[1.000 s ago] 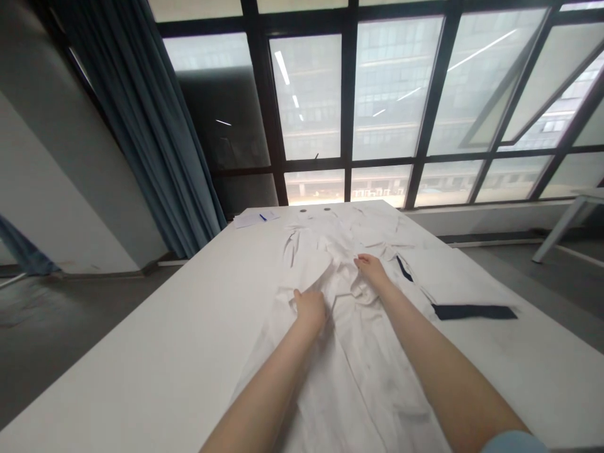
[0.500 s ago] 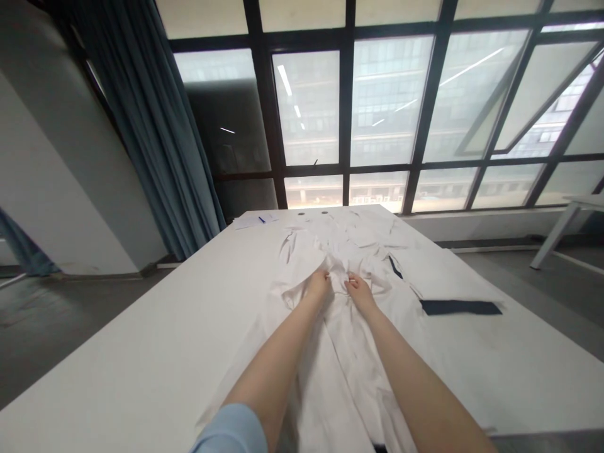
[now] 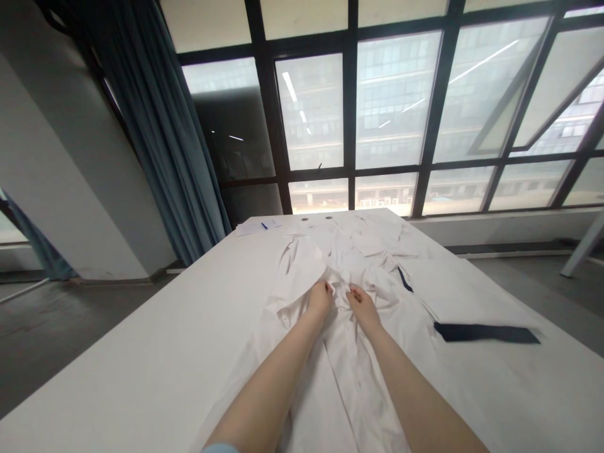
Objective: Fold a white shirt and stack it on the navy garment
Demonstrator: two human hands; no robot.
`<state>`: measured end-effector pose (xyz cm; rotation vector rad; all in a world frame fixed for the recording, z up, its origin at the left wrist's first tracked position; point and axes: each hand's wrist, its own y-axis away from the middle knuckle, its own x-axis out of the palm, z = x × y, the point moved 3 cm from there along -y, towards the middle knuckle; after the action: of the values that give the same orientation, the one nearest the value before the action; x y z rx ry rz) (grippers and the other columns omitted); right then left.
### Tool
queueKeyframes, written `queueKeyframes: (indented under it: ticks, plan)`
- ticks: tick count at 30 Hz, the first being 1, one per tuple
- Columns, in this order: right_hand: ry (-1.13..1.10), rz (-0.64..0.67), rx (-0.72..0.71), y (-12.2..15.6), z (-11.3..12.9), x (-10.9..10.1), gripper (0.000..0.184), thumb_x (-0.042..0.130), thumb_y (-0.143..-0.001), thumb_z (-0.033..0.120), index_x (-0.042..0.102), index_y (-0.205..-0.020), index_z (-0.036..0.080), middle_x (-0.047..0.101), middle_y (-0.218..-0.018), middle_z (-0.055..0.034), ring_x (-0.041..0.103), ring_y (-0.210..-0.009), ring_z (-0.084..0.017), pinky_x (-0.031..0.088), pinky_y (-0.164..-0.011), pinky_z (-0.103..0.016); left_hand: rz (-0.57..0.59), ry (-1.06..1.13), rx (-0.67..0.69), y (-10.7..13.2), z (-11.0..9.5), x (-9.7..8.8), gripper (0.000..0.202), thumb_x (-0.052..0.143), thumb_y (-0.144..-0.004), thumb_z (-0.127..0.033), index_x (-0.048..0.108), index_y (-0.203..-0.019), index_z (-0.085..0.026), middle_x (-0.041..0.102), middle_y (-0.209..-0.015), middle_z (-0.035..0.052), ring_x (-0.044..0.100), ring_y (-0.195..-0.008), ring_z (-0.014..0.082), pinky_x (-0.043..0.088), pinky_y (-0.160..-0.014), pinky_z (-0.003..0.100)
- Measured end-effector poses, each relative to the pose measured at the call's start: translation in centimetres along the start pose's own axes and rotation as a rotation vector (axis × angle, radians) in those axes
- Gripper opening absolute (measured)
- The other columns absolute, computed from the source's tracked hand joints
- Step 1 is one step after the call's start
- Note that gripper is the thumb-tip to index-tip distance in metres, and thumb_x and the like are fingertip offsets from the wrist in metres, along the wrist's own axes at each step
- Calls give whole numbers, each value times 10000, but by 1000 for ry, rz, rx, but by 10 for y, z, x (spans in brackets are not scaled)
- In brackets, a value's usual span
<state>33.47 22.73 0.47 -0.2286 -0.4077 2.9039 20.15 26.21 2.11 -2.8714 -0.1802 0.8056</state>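
A white garment (image 3: 346,377) lies spread along the middle of the table, its fabric bunched and creased around my hands. With fingers pinched, my left hand (image 3: 321,296) grips the gathered cloth. A short gap to its right, my right hand (image 3: 362,301) pinches the same garment between thumb and fingers. Folds stand up between and beyond both hands. The exact part of the garment under my fingertips is too small to make out.
The long white table (image 3: 155,352) reaches toward the windows. Paper with a blue pen (image 3: 264,226) lies at its far left corner. On the right are a dark strip (image 3: 488,333) and a smaller dark piece (image 3: 404,279). A blue curtain (image 3: 165,138) hangs at left.
The view has shifted slightly, so the table's right side appears nearer. Both hands keep their pinch on the garment, with only slight finger movement.
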Motion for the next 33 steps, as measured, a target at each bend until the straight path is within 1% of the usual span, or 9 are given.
queueKeyframes:
  ticks: [3, 6, 9, 11, 14, 18, 25, 30, 33]
  plan:
    - [2, -24, -62, 5, 12, -1, 241, 495, -694, 357, 568, -808, 158, 612, -728, -43, 565, -668, -159, 457, -625, -275, -13, 168, -20, 16, 1, -7, 145, 515, -691, -240, 586, -731, -120, 584, -616, 25, 547, -594, 122, 421, -619, 242]
    - [21, -8, -142, 14, 28, -1, 243, 499, -705, 358, 581, -809, 154, 613, -762, -55, 566, -698, -162, 454, -663, -284, -25, 437, -88, 38, 6, -6, 249, 523, -690, -336, 592, -774, -113, 604, -662, 39, 559, -592, 109, 438, -620, 237]
    - [75, 5, -256, 22, 43, 1, 219, 510, -712, 332, 593, -818, 159, 614, -789, -52, 557, -718, -154, 443, -701, -285, -26, 835, -186, 52, 13, -2, 258, 637, -583, -321, 606, -729, -111, 615, -680, 40, 570, -620, 108, 439, -677, 249]
    - [130, 69, -328, 26, 49, 4, 188, 509, -719, 305, 604, -806, 168, 612, -780, -45, 549, -708, -146, 438, -697, -274, 9, 962, -198, 54, 15, 1, 253, 678, -535, -288, 613, -702, -109, 621, -676, 41, 575, -632, 115, 438, -700, 261]
    - [281, 148, -380, 26, 50, 8, 159, 495, -729, 274, 618, -765, 180, 603, -716, -39, 529, -679, -148, 430, -671, -276, 44, 1001, -187, 52, 17, 4, 260, 694, -518, -281, 623, -694, -102, 634, -682, 53, 581, -642, 127, 441, -706, 274]
    - [428, 145, -371, 22, 42, 9, 159, 478, -727, 255, 616, -753, 182, 590, -677, -37, 507, -646, -153, 420, -643, -284, 34, 985, -212, 49, 21, 5, 275, 698, -513, -281, 631, -712, -103, 640, -679, 55, 580, -631, 127, 446, -672, 261]
    - [401, 154, -332, 21, 38, 11, 152, 480, -710, 264, 603, -753, 186, 578, -653, -25, 511, -608, -140, 423, -603, -254, -49, 920, -196, 47, 22, 3, 275, 691, -512, -294, 624, -705, -110, 633, -657, 42, 574, -613, 128, 450, -648, 265]
    - [396, 107, -277, 23, 39, 10, 191, 475, -712, 267, 624, -786, 172, 596, -655, -28, 520, -586, -136, 425, -582, -249, 34, 916, -172, 48, 18, 4, 267, 678, -537, -303, 629, -712, -108, 635, -671, 47, 569, -613, 119, 443, -637, 246]
    - [357, 124, -272, 24, 42, 7, 206, 469, -728, 272, 635, -798, 173, 616, -689, -39, 539, -612, -142, 434, -602, -255, 39, 871, -145, 47, 18, 3, 267, 665, -558, -317, 633, -722, -108, 635, -669, 49, 561, -601, 116, 438, -612, 236]
